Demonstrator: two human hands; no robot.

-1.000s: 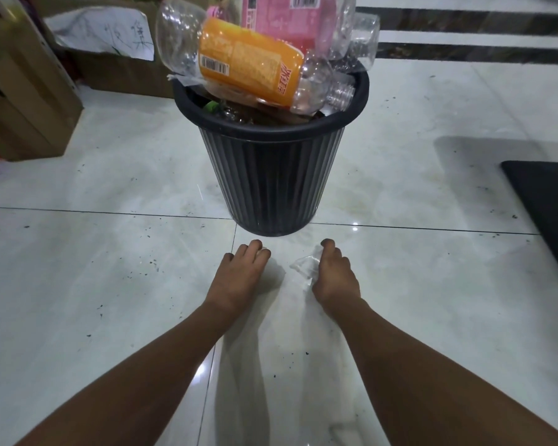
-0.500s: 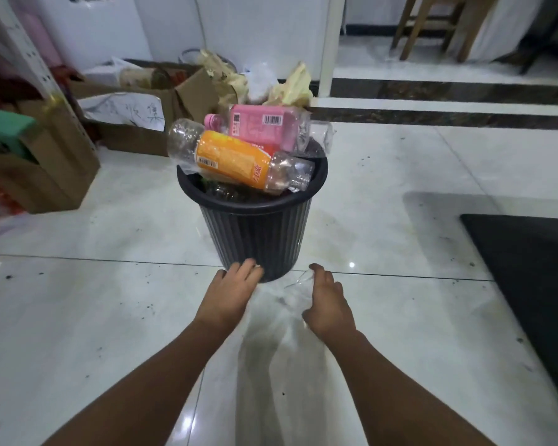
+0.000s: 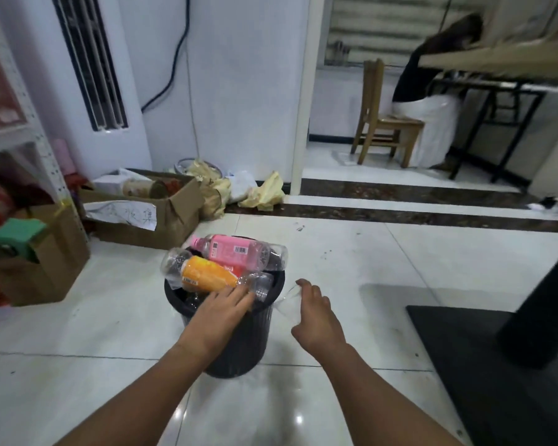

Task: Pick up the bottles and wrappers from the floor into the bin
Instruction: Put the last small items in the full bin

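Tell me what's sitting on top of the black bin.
Across the black bin rim lie an orange-labelled bottle and a pink-labelled bottle. The left hand rests on the pile. Deeper contents are hidden.

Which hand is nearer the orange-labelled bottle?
Left hand: its fingers touch the orange-labelled clear plastic bottle. Right hand is off to its right, holding a clear wrapper.

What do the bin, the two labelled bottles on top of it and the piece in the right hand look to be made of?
Bin: likely moulded plastic, black, ribbed wall, dull sheen.
Orange bottle and pink bottle: clear thin plastic, glossy printed labels.
Wrapper in the right hand: seemingly thin clear plastic film; floor shows through.
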